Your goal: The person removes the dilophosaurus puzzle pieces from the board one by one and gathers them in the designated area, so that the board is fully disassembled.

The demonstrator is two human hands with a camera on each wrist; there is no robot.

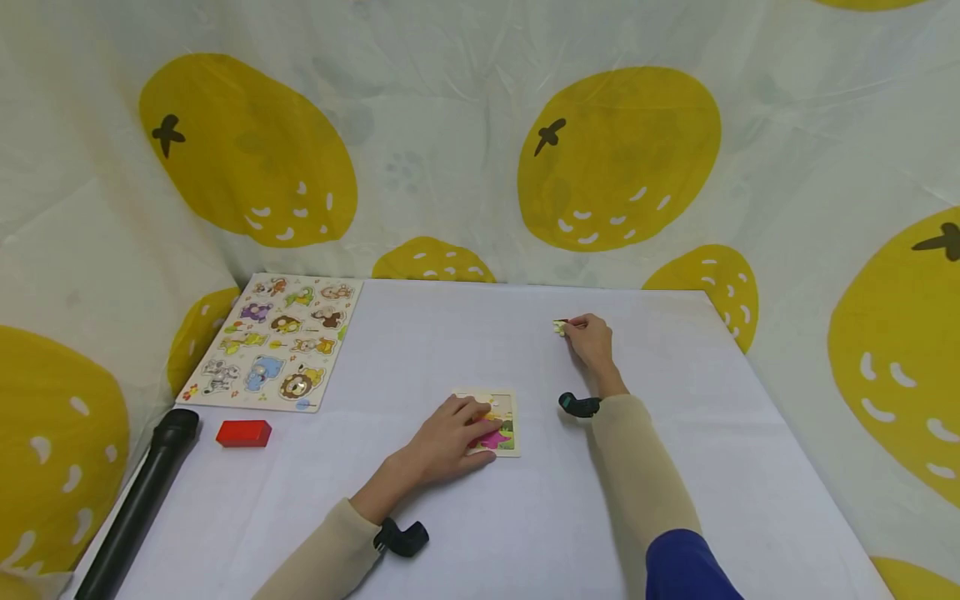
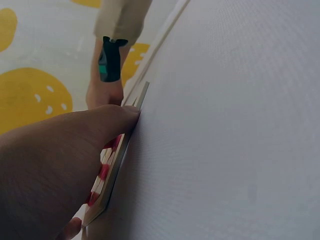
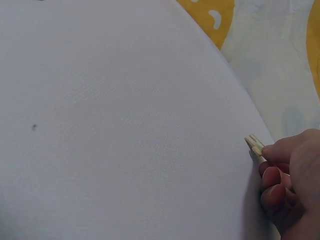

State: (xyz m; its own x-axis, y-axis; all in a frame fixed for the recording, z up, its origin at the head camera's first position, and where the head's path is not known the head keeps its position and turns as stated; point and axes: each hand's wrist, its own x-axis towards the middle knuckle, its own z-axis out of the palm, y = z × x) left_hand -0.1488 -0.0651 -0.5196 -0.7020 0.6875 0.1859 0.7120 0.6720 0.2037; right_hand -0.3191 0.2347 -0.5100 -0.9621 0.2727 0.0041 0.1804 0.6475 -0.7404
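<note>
Near the middle of the table, my left hand (image 1: pixel 450 437) rests on a small wooden puzzle board (image 1: pixel 507 425) with a pink and green picture. Its fingers lie spread over the board's left part and hide much of it. In the left wrist view the thumb (image 2: pixel 120 116) touches the edge of the board (image 2: pixel 117 162). Farther back and to the right, my right hand (image 1: pixel 592 340) pinches small pale puzzle pieces (image 1: pixel 559 327) between thumb and fingers. The right wrist view shows the thin edges of these pieces (image 3: pixel 256 145), close above the white cloth; how many is hard to tell.
A larger animal puzzle board (image 1: pixel 273 342) lies at the back left. In front of it is a red block (image 1: pixel 243 433). A black tube-like object (image 1: pixel 142 500) runs along the left edge. A fruit-patterned curtain (image 1: pixel 442 167) hangs behind the white table (image 1: pixel 750 467).
</note>
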